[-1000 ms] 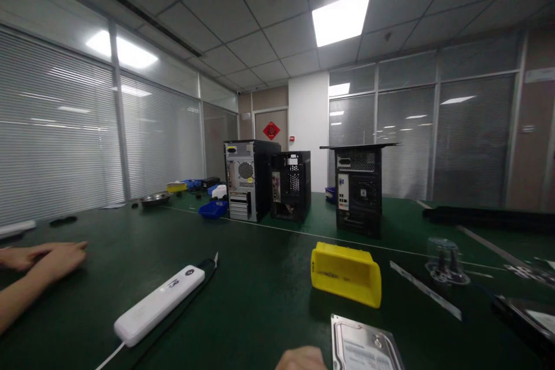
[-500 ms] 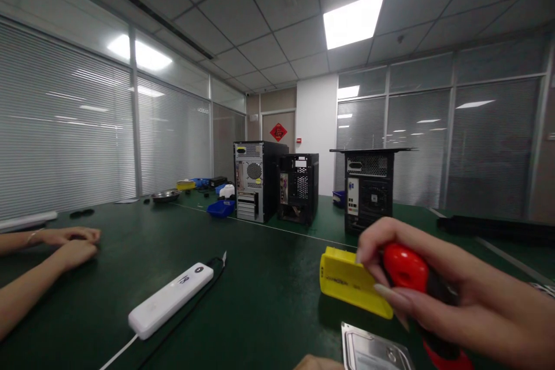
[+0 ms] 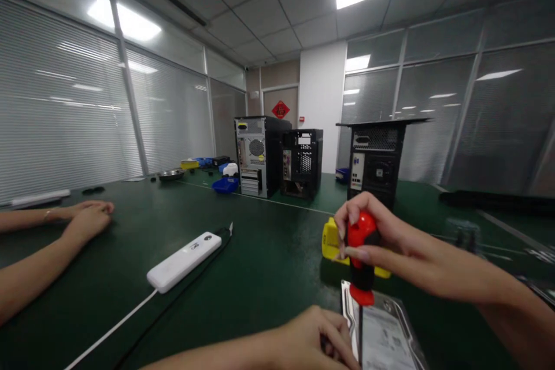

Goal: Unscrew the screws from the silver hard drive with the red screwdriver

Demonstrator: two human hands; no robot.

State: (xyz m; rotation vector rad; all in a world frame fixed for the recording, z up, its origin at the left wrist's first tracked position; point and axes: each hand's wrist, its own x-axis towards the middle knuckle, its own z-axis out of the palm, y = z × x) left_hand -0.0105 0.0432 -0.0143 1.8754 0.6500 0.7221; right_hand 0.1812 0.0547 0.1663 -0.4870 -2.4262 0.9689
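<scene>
My right hand point(image 3: 385, 237) grips the red-and-black handle of a screwdriver point(image 3: 363, 269). It stands nearly upright, its dark shaft pointing down over a silver hard drive point(image 3: 384, 338) at the bottom edge; the tip is out of clear view. At the drive's left edge, my left hand point(image 3: 314, 332) has curled fingers against it, partly cut off by the frame. Just behind the screwdriver lies a yellow plastic bin point(image 3: 330, 240), partly covered by my right hand.
A white power strip point(image 3: 184, 263) with a cable lies left on the green table point(image 3: 260, 277). Several computer cases, including a silver-backed one point(image 3: 251, 156) and a black one point(image 3: 375, 162), stand behind. Another person's hands point(image 3: 89, 219) rest at the left. A blue bin point(image 3: 225, 185) sits farther back.
My right hand has swung the screwdriver upright and left, over the hard drive. My left hand has come further into view beside the drive. The camera view has tilted down.
</scene>
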